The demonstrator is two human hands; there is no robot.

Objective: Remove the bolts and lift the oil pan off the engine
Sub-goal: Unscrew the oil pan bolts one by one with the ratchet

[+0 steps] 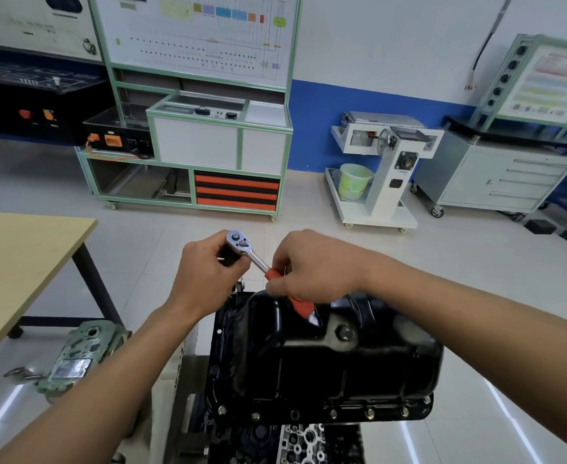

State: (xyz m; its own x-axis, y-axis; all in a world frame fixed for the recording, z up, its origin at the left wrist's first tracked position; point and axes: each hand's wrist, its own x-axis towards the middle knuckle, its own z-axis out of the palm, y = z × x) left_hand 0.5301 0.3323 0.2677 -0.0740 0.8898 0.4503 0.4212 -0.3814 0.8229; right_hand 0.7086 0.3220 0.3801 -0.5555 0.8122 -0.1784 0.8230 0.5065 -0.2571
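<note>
On the head camera, my left hand (208, 272) has its fingers curled round the head end of the ratchet (240, 242). My right hand (315, 266) is wrapped tight round its red handle. Both hover over the far end of the black oil pan (325, 360), which sits on the engine (302, 440) below me. Bolts (370, 412) line its near flange. A wooden table (24, 256) stands to the left.

The oil pan (325, 356) is showing glossy black metal. The ratchet head (238, 241) is gleaming as polished chrome; its handle (300, 304) is presenting smooth orange plastic. The table top (17, 256) is appearing matt, wood-toned.
</note>
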